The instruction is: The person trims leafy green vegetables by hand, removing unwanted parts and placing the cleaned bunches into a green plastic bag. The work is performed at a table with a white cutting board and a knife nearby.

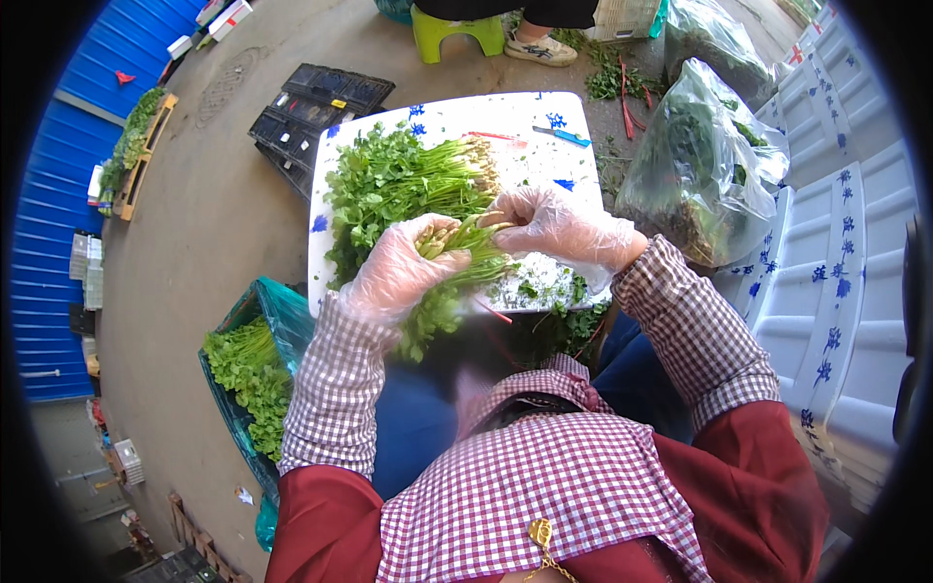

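Note:
My left hand (397, 270), in a clear plastic glove, holds a bunch of leafy herbs that looks like coriander (477, 251), stem ends upward and leaves hanging over the near edge. My gloved right hand (557, 224) has thumb and fingers closed at the stem ends of that bunch, pinching a stem there. Both hands are over a white foam board (521, 116). On it, behind my left hand, lies a larger pile of coriander (397, 182), its pale root ends pointing right. A small blue-handled knife (568, 136) rests at the far right corner.
A green-lined crate of greens (251, 379) stands at my left. Black plastic crates (321, 109) sit beyond the board. Plastic bags of greens (700, 175) and white foam boxes (816, 262) line the right. A person's shoe (539, 51) is by a green stool (455, 33).

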Available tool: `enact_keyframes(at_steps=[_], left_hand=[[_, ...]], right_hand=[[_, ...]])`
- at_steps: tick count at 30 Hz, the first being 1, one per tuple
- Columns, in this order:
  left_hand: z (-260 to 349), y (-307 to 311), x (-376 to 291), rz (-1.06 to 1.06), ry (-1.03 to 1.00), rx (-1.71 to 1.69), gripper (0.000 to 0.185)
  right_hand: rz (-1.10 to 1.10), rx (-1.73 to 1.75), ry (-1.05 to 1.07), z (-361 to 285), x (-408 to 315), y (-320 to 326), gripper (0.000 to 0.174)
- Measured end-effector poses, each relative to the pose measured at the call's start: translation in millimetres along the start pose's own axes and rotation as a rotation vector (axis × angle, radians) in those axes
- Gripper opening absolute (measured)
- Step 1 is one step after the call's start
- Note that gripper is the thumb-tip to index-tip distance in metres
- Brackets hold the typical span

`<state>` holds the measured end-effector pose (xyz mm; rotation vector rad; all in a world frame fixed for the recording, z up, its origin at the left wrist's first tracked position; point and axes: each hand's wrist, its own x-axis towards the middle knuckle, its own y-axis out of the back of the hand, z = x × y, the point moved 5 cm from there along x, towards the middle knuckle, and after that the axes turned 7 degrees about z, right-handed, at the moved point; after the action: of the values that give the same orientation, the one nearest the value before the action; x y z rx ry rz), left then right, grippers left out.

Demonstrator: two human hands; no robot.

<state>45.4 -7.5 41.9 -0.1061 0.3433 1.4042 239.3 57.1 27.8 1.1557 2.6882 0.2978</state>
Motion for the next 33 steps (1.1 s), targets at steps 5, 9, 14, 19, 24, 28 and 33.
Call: enact_keyframes(at_steps=[5, 9, 14, 19, 24, 28, 33], left_hand=[[-0.4, 1.9, -2.1, -0.024, 0.044, -0.157, 0.041], [-8.2, 11.7, -3.7, -0.077, 0.103, -0.282, 0.056], [-2.5, -11.2, 0.5, 0.049, -0.087, 0.076, 0.044], [-4.1, 3.8, 3.4, 0.114, -0.136, 0.144, 0.037], [9.4, -0.9, -3.8, 0.11, 0.006, 0.165, 0.044], [-7.5, -0.6, 5.3, 0.069, -0.127, 0.293, 0.042], [0.7, -10.9, 3.5, -0.009, -0.125, 0.473, 0.034]], right_hand=[[0.033, 0.179, -0.025, 7.7, 0.7, -3.0, 0.019], [0.033, 0.217, -0.013, 1.1, 1.6, -4.0, 0.019], [0.091, -0.003, -0.059, -6.4, -3.6, -11.2, 0.021], [0.075, 0.097, -0.008, -9.3, -1.6, -10.7, 0.012], [0.038, 0.009, 0.004, -4.7, -5.0, -3.5, 0.016], [0.023, -0.108, -0.011, -14.8, -7.8, -11.3, 0.018], [0.117, -0.267, 0.029, -18.0, -9.0, -21.5, 0.021]])
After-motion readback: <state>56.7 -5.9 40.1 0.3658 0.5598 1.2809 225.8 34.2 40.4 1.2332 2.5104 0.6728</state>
